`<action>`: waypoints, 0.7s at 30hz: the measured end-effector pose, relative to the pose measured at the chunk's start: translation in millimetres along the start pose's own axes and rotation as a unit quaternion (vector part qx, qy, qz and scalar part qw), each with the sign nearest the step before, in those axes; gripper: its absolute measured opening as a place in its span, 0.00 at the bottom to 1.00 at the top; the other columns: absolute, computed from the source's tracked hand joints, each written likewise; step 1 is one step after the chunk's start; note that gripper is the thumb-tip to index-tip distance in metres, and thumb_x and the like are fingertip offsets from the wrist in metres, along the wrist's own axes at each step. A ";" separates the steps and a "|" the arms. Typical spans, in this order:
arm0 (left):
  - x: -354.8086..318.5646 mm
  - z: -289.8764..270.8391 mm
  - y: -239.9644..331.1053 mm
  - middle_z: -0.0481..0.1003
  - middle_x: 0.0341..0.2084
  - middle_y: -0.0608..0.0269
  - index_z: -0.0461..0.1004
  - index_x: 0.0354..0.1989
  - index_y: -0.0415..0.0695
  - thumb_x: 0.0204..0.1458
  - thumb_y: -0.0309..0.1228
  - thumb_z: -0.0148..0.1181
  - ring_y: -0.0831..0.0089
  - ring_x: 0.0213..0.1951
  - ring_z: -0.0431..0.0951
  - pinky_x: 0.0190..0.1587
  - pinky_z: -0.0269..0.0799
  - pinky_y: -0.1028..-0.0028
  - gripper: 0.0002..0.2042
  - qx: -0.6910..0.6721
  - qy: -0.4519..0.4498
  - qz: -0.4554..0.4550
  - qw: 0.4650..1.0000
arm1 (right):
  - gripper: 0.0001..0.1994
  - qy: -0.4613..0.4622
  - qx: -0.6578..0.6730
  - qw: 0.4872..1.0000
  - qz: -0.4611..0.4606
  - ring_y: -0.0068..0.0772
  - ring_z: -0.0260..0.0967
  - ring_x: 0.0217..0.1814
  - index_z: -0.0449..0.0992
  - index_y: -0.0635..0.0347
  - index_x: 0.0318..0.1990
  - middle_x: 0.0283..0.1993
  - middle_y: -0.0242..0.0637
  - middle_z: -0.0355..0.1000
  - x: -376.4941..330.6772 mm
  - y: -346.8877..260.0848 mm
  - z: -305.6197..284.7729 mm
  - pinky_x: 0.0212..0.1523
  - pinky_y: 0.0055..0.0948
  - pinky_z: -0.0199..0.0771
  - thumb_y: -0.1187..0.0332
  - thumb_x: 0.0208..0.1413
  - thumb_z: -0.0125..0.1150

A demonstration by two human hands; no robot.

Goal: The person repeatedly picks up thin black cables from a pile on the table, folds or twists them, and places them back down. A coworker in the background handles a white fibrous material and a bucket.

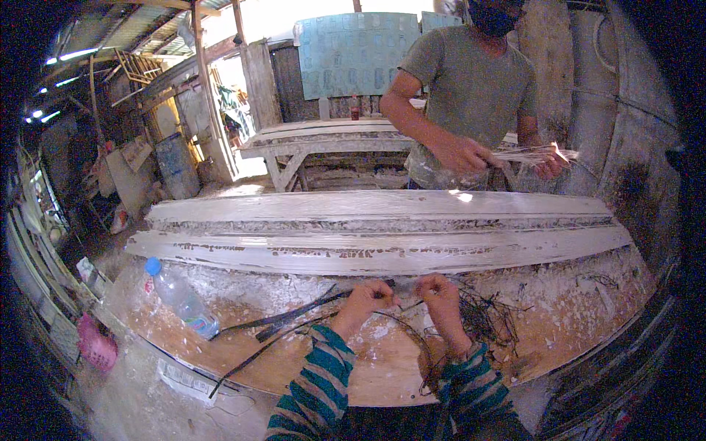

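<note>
Running obliquely across the board (390, 371), from lower left up toward the left hand (371, 295): a long, thin dark strip (254, 358), bowed slightly along its length. Lower end reaches the near-left edge of the board; upper end points to the wrist side of the hand. Second dark strip (283, 316) lies farther from the wearer, its long axis at a shallower slant, left end near the clear bottle (180, 298), right end up at the left hand.

Left fingers: curled in close to the thumb; whether clamped on a strip, cannot tell. Right hand (440, 294): raised just beside the left, fingers bent toward the thumb; contents of the grip too blurred to tell. Tangle of thin dark strands (489, 320) lies right of the right hand, no single axis.

Beyond both hands, two whitish planks (382, 208) lie side by side, long axes left to right. Across them, a co-worker (471, 95) holds pale strands (526, 155), roughly horizontal.
</note>
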State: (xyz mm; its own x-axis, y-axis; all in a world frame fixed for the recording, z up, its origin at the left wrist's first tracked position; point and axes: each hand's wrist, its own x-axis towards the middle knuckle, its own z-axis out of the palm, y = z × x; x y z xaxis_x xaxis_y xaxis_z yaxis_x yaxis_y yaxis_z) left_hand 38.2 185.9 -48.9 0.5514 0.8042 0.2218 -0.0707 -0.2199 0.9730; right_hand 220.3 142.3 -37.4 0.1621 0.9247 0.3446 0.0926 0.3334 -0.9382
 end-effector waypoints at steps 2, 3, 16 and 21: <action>0.3 7.0 -3.5 0.68 0.22 0.72 0.70 0.25 0.42 0.42 0.29 0.63 0.82 0.30 0.66 0.32 0.63 0.82 0.07 -0.007 -0.114 0.069 0.991 | 0.03 0.090 -0.021 0.996 -0.016 0.19 0.61 0.33 0.73 0.61 0.29 0.30 0.28 0.67 2.5 2.6 -4.8 0.38 0.19 0.61 0.77 0.46 0.54; 0.5 12.1 -5.8 0.67 0.22 0.72 0.69 0.25 0.42 0.42 0.28 0.63 0.83 0.29 0.66 0.31 0.62 0.82 0.08 -0.040 -0.122 0.035 0.991 | 0.04 0.110 -0.016 0.994 -0.011 0.19 0.61 0.33 0.73 0.60 0.30 0.30 0.27 0.67 2.7 3.6 -6.0 0.37 0.18 0.60 0.77 0.46 0.54; 0.5 -9.2 -1.0 0.68 0.20 0.72 0.68 0.25 0.42 0.44 0.28 0.57 0.83 0.25 0.64 0.29 0.60 0.81 0.05 -0.038 0.316 0.012 0.948 | 0.05 -0.068 -0.114 0.988 -0.078 0.29 0.62 0.45 0.74 0.62 0.31 0.42 0.35 0.65 -8.4 -0.6 6.7 0.47 0.26 0.62 0.75 0.44 0.60; -3.7 -15.5 3.2 0.71 0.21 0.70 0.71 0.27 0.40 0.44 0.26 0.57 0.82 0.26 0.67 0.30 0.61 0.81 0.04 -0.048 0.351 0.014 0.935 | 0.09 -0.282 0.035 0.959 -0.013 0.36 0.59 0.53 0.77 0.58 0.35 0.51 0.38 0.62 -26.5 -21.9 27.3 0.53 0.31 0.58 0.73 0.43 0.61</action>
State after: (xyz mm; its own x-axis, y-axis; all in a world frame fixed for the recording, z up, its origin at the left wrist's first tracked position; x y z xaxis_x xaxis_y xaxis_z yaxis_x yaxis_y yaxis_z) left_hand 23.0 190.7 -45.6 -0.1308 0.9708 0.2013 -0.1700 -0.2220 0.9601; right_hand 187.2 115.5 -26.8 -0.3986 0.8617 0.3139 0.0194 0.3502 -0.9365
